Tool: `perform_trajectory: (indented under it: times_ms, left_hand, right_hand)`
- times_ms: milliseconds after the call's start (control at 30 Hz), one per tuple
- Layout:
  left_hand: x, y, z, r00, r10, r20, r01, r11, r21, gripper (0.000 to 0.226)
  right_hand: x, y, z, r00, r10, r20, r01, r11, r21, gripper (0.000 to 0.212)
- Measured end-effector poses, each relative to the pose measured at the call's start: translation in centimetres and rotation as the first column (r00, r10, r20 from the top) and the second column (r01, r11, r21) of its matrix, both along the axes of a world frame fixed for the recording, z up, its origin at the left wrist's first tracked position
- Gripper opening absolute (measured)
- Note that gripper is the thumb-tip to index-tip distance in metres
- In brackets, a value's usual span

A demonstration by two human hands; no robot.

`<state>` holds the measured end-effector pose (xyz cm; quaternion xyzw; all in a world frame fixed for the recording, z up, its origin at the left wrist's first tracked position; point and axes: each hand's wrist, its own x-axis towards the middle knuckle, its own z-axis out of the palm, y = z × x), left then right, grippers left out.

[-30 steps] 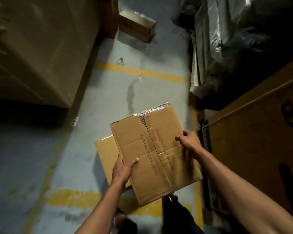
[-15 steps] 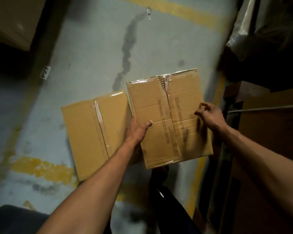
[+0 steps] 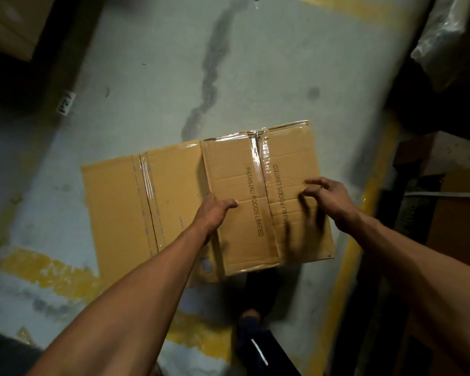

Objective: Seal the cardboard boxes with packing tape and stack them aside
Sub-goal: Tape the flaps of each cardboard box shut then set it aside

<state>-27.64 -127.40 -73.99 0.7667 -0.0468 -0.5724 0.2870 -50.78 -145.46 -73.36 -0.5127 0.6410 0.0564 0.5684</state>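
A taped cardboard box printed "PATANJALI FOODS LIMITED" (image 3: 244, 169) sits low over the grey floor, right beside a second, plain taped box (image 3: 125, 207) that lies on the floor to its left. Clear tape runs along the top seam of each. My left hand (image 3: 215, 210) grips the printed box at its left edge, thumb on top. My right hand (image 3: 329, 196) is over the box's right half with fingers spread and bent, casting a blurred shadow on the cardboard; I cannot tell whether it touches. No tape roll is in view.
A large cardboard box (image 3: 8, 23) stands at the upper left and brown cartons (image 3: 459, 213) line the right side. Plastic-wrapped goods (image 3: 451, 36) fill the upper right. Yellow floor lines (image 3: 52, 272) cross the concrete. My dark-clothed leg (image 3: 258, 335) is below the boxes.
The printed box has come down next to the plain box. My right hand has left its grip on the right edge and now hovers over the top. My head has tilted down.
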Motion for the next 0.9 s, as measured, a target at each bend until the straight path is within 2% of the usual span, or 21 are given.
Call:
perform_trajectory:
  times_ms: [167,300,467,633,733,900]
  left_hand:
    - [0.3,-0.3,0.0,0.996,-0.085,0.013,0.085,0.996,-0.039,0.083]
    - [-0.1,1.4,4.0,0.994,-0.082,0.067,0.086,0.995,-0.053,0.079]
    - [-0.1,7.4,10.9,0.999,0.019,0.028,-0.019,1.0,0.017,0.097]
    - [1.8,16.6,20.6,0.993,0.1,0.064,-0.101,0.995,0.005,0.11]
    - [2.9,23.0,28.7,0.983,0.161,0.082,-0.159,0.987,-0.031,0.096]
    - [5.2,35.7,41.3,0.942,0.28,0.184,-0.25,0.953,-0.169,0.094]
  right_hand:
    - [0.6,0.3,0.3,0.999,0.042,0.019,-0.042,0.999,0.012,0.041]
    - [1.1,2.6,3.6,0.99,0.143,0.008,-0.143,0.988,0.063,0.04]
    - [4.8,8.3,10.0,0.949,0.315,0.011,-0.315,0.949,0.027,0.041]
    - [10.4,16.2,18.6,0.882,0.462,0.088,-0.461,0.887,-0.039,0.036]
    - [13.6,22.7,25.2,0.843,0.526,0.112,-0.513,0.85,-0.121,0.033]
    - [18.1,36.2,37.7,0.747,0.652,0.131,-0.621,0.754,-0.215,0.034]
